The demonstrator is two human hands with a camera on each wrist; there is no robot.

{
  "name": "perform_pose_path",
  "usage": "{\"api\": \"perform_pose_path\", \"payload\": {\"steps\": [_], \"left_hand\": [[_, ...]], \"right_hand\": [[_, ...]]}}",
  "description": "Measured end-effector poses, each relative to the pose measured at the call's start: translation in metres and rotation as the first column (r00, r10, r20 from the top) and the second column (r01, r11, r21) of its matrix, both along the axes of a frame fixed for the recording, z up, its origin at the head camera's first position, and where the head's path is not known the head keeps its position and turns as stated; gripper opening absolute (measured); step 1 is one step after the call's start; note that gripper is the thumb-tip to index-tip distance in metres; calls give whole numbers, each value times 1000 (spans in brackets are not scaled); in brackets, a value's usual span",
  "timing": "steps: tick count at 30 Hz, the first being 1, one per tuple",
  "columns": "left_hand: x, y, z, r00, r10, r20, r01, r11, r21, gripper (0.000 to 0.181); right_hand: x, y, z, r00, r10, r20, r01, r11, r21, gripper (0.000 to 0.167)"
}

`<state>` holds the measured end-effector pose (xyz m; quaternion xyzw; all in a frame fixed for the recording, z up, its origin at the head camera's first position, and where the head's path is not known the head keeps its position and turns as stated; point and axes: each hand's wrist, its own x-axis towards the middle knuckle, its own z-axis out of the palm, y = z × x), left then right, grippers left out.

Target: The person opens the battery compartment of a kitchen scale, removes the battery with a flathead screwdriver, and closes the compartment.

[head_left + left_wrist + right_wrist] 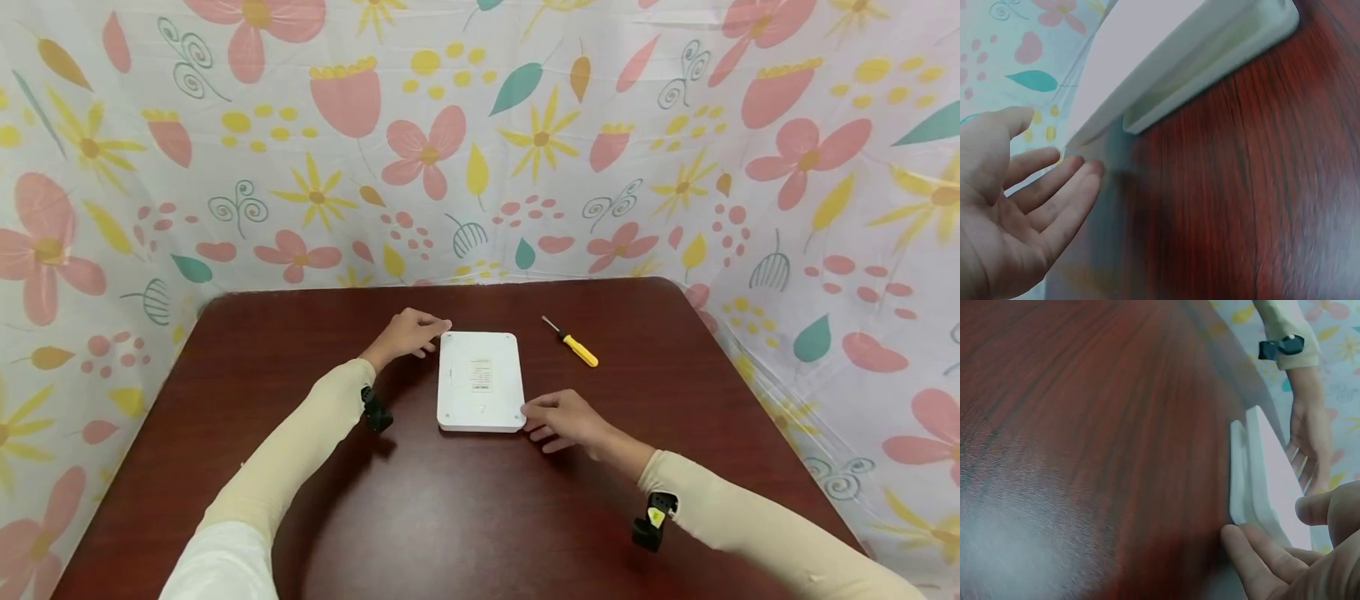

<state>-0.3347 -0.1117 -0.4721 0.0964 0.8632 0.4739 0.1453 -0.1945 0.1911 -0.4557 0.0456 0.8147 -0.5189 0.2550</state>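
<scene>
The box (459, 383) is white, its label (482, 375) perhaps cream, the grained table (480, 508) red-brown.

1 table (450, 525) carries 1 white case (461, 396), between its left and right edges and nearer the far edge. The case's upper face bears 1 printed label (481, 375) and 4 small marks (447, 414), 1 per corner. 1 screwdriver (578, 349) lies toward the table's far right corner. Over the table reach 2 hands: 1 left hand (408, 335), 1 right hand (567, 420). There are 2 cream sleeves (300, 446) and 2 black wrist devices (655, 518).
</scene>
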Motion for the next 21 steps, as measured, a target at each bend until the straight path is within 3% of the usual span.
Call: {"api": "perform_pose_path", "payload": {"steps": [5, 10, 21], "left_hand": [[-3, 5, -6, 995, 6, 98, -16, 994, 105, 46], [-3, 6, -12, 996, -7, 90, -5, 991, 130, 32], [0, 8, -18, 997, 20, 79, -37, 974, 225, 28]], "right_hand": [[2, -4, -10, 999, -21, 43, 23, 998, -52, 37], [3, -5, -17, 997, -47, 69, 54, 993, -102, 41], [3, -6, -24, 991, -104, 84, 118, 976, -184, 39]]}}
